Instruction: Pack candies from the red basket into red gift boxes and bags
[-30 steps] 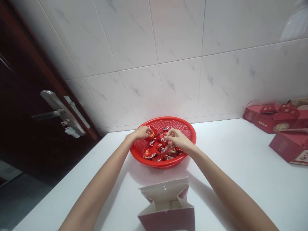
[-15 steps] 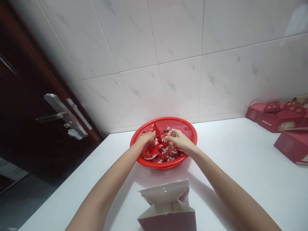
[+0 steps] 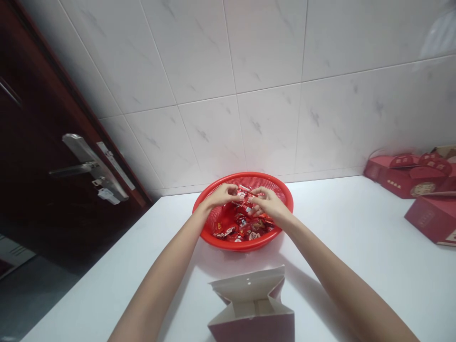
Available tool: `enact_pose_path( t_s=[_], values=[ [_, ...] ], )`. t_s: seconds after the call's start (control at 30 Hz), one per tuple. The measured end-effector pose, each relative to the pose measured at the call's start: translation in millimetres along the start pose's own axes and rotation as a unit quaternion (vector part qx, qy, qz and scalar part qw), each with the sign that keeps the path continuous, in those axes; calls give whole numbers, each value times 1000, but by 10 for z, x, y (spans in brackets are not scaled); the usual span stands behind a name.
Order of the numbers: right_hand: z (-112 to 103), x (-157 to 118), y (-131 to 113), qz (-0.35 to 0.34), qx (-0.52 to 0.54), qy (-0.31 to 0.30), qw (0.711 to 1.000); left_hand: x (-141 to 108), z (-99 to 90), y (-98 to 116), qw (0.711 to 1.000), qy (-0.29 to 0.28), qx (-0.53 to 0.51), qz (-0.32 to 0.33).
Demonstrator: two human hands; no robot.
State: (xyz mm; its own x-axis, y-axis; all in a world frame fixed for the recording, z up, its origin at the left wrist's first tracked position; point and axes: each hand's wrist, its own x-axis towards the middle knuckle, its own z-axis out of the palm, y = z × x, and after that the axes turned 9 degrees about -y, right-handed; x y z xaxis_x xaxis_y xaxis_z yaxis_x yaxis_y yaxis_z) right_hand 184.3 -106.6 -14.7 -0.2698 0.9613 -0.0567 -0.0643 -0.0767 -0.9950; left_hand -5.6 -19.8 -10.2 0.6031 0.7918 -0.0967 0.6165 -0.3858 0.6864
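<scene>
Over the red plastic basket (image 3: 245, 245) both of my hands hold small red wrapped candies (image 3: 244, 194). My left hand (image 3: 225, 194) pinches them from the left, its fingertips closed on the wrappers. From the right, my right hand (image 3: 268, 203) grips the same bunch with thumb and fingers; how many pieces are there I cannot tell. More red wrapped candies (image 3: 245, 228) lie in the bottom of the basket below. In front of the basket, nearest to me, a dark pink paper bag (image 3: 254, 327) stands upright with its mouth spread and its pale inside showing.
Red gift boxes (image 3: 402, 175) with handles stand at the right against the tiled wall (image 3: 263, 133). Another red box (image 3: 431, 218) sits nearer on the white table (image 3: 342, 228). A dark wooden door (image 3: 35, 142) with a metal handle and keys is beyond the table's left edge.
My hands have come together and lifted slightly, now gripping candies between them. Before, the left hand reached down into the pile and the right hand hovered beside it.
</scene>
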Motion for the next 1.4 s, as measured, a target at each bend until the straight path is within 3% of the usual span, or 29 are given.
enact_pose_path(
  t_s=[0.1, 0.27, 0.6, 0.8, 0.97, 1.1, 1.17, 1.27, 1.4],
  values=[
    [-12, 16, 17, -6, 9, 5, 1000, -16, 18, 71, 997, 15, -67, 33],
    [-15, 30, 45, -2, 16, -4, 1000, -31, 45, 130, 994, 59, -62, 61],
    [-23, 73, 109, 0, 34, 2, 999, -31, 61, 112, 980, 45, -167, 93],
    [-26, 46, 76, 8, 43, 12, 999, -72, 53, 208, 981, 34, -164, 100],
    [-13, 28, 47, 5, 41, -23, 999, -63, 59, 196, 980, 13, -167, 112],
    [-6, 39, 53, -18, 37, 8, 999, 19, 77, 124, 981, 17, -158, 110],
    [-1, 40, 48, -23, 31, 27, 999, 76, 81, 58, 987, 49, -127, 90],
    [9, 37, 48, -14, 23, 32, 999, 140, 82, -81, 995, 104, -6, 7],
    [10, 56, 106, -21, 5, 6, 1000, 153, 108, -287, 989, 97, 82, -81]
  ],
)
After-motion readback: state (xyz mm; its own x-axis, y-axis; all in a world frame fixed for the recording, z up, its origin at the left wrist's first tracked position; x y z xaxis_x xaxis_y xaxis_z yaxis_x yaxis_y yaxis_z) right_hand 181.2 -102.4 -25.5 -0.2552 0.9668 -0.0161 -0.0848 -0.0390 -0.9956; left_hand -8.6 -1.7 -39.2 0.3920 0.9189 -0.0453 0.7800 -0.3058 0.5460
